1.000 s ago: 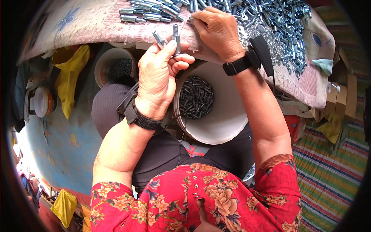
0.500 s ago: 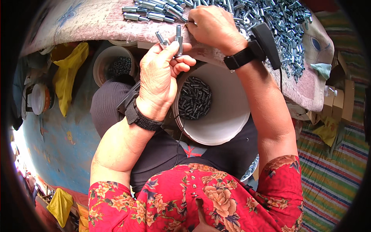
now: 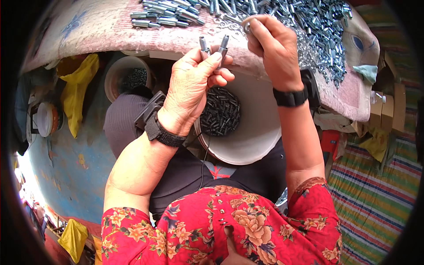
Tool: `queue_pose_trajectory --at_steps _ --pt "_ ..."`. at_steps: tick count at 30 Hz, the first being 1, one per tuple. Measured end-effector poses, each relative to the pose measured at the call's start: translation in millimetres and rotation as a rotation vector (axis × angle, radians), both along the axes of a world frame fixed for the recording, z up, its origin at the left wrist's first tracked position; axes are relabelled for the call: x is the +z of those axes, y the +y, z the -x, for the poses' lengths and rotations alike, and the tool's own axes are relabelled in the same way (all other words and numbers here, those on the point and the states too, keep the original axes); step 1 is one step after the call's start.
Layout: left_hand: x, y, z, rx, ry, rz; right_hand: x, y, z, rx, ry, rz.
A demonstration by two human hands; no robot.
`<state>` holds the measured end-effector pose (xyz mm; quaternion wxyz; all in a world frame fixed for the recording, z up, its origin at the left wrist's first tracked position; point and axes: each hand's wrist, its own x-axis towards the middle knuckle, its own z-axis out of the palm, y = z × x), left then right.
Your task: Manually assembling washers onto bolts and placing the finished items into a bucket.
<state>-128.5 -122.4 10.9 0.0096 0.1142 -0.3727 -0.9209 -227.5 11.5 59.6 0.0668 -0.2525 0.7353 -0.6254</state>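
Silvery threaded metal bolts (image 3: 223, 49) gripped in the left hand (image 3: 191, 84) seem best kept thread-up, the right hand (image 3: 279, 55) pinching a round metal washer (image 3: 247, 28).

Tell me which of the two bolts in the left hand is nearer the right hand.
The rightmost bolt, its threaded end leaning right, toward the right hand; the other bolt sits farther left, leaning slightly left.

Two silver threaded metal bolts (image 3: 223, 51) look smooth and glossy; the pink-and-white cloth cover (image 3: 104, 33) is rough, fuzzy; the round white plastic bucket (image 3: 258, 123), smooth, matt.
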Motion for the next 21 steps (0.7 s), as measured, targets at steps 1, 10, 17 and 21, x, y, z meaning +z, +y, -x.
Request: queue_pose_trajectory --at_steps 1,10,17,21 --pt "0 2 -1 -0.049 0.025 0.038 2 8 -10 0.032 -0.043 0.027" --pt "-5 47 1 -0.273 0.211 0.287 -3 70 -58 -0.04 -0.513 0.316" --pt "4 76 -3 -0.471 0.187 0.124 -17 96 -90 -0.355 -0.132 0.258" --pt "7 88 1 -0.52 0.171 0.077 -18 110 -94 -0.43 0.097 0.116"
